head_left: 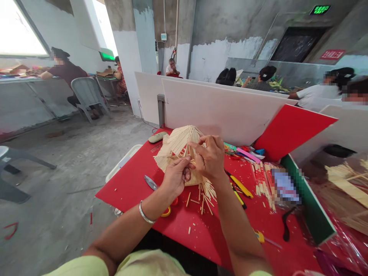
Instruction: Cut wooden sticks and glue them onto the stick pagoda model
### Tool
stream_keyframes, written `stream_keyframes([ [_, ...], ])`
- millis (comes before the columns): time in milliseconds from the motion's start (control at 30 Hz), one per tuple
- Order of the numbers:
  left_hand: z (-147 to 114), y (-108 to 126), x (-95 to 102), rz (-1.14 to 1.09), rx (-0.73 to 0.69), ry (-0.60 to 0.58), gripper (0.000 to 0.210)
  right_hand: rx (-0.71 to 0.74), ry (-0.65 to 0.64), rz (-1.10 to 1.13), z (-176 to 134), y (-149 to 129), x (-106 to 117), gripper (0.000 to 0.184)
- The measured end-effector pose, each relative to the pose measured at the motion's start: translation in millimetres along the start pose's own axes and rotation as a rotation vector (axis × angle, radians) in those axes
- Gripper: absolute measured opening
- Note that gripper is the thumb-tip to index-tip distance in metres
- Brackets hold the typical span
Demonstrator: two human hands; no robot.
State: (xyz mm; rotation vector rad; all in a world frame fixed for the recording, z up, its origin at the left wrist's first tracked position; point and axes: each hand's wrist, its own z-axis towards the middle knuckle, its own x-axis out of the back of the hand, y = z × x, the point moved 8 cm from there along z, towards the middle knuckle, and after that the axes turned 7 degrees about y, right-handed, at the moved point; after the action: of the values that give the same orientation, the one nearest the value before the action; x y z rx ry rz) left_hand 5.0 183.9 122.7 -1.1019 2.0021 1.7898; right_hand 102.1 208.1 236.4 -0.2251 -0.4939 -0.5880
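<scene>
A small model built of pale wooden sticks point(179, 143), with a sloping, roof-like top, stands on the red tabletop right behind my hands. My left hand point(177, 174) is closed in a pinch at the model's front; whatever lies between thumb and fingers is too small to name. Just to its right, my right hand point(211, 155) has curled fingers, with the index finger and thumb close to the sticks. Its fingertips partly hide the model's front, and I cannot make out what they grip. Loose sticks point(202, 203) lie below the model.
Scissors point(151, 183) lie left of my hands. Yellow utility knives point(241, 186) and bundled sticks point(260, 180) are at the right. A grey-green case point(157, 137) sits at the back left. White panels point(218, 107) stand behind the table; other people sit beyond.
</scene>
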Motion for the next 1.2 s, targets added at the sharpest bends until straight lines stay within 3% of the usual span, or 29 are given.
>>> stream_keyframes([
  [667,0.0,-1.0,1.7,-0.013,0.063,0.039,0.024,0.009,-0.002,-0.035,-0.1,-1.8,0.2,0.044],
  [1067,-6.7,0.9,-3.1,-0.015,0.051,-0.046,0.027,0.009,-0.020,-0.056,1.2,-3.1,-1.3,0.048],
  [1200,-17.5,-0.4,4.2,0.060,0.092,-0.093,0.032,0.001,0.019,-0.013,-2.6,-7.7,10.5,0.051],
])
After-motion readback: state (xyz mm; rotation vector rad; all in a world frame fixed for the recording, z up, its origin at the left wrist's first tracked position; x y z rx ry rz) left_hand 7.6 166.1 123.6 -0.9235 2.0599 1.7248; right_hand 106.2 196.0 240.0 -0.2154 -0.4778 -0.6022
